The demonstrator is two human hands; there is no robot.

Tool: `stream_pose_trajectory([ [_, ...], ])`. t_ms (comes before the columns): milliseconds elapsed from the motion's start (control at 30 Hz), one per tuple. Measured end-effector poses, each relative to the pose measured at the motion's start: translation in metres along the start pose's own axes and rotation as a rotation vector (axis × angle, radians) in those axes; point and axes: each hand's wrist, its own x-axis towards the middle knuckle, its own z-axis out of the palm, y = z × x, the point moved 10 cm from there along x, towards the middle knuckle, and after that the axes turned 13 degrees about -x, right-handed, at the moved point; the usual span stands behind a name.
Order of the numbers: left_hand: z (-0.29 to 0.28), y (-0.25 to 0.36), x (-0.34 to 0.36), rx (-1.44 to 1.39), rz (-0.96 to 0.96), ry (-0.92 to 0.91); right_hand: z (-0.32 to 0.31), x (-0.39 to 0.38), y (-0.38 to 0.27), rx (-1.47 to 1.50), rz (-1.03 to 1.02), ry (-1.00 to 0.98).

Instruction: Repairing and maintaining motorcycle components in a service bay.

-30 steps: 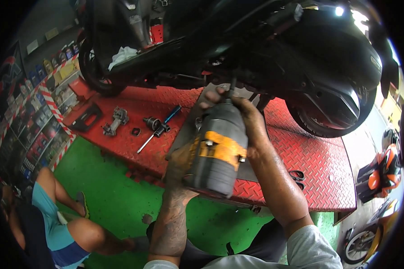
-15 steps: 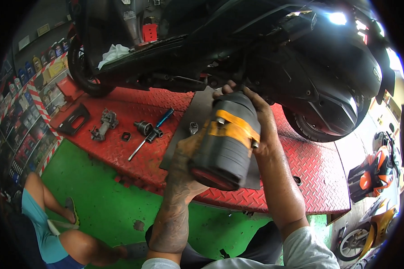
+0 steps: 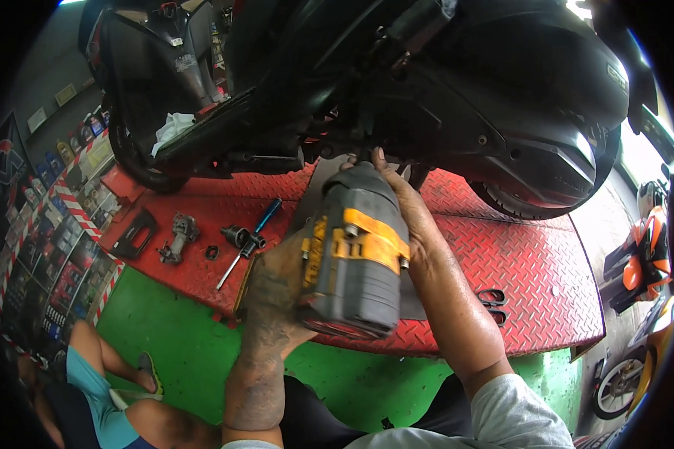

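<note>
A black scooter with glossy plastic body panels (image 3: 457, 112) stands across the far side of a red diamond-plate metal bench (image 3: 524, 262), above a painted green floor (image 3: 195, 322). At near left, a person in teal shorts (image 3: 90, 393) sits beside the bench.

At center, a bulky black-and-yellow power tool (image 3: 356, 262) is held over the bench, its nose pointing at the scooter's underside; whether the tip meets a fastener there is hidden. The bare left hand (image 3: 277, 262) grasps the tool from its left side, fingers out of sight behind the casing. The right hand (image 3: 408, 202) curls around the narrow front end, thumb and fingers close under the scooter.

To the left on the bench lie a long screwdriver with a blue handle and steel shaft (image 3: 268, 215), a black plastic piece with a cutout (image 3: 135, 233) and a grey cast-metal part (image 3: 178, 238). A crumpled white cloth (image 3: 174, 131) rests on the scooter at far left. A short dark cylindrical part (image 3: 236, 236) sits just beside the screwdriver; black-handled scissors (image 3: 492, 299) lie right of the right forearm. Smallest is a dark squarish ring (image 3: 212, 253), between the cast-metal part and the cylindrical part.
</note>
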Motion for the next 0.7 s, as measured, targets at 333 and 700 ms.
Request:
stream_pose_trajectory([
  [333, -0.001, -0.015, -0.022, 0.171, 0.120, 0.125, -0.028, 0.053, -0.007, 0.160, -0.121, 0.099],
  [700, 0.013, 0.008, -0.066, 0.676, 0.355, 0.050, -0.043, 0.076, -0.027, 0.365, -0.255, 0.088],
])
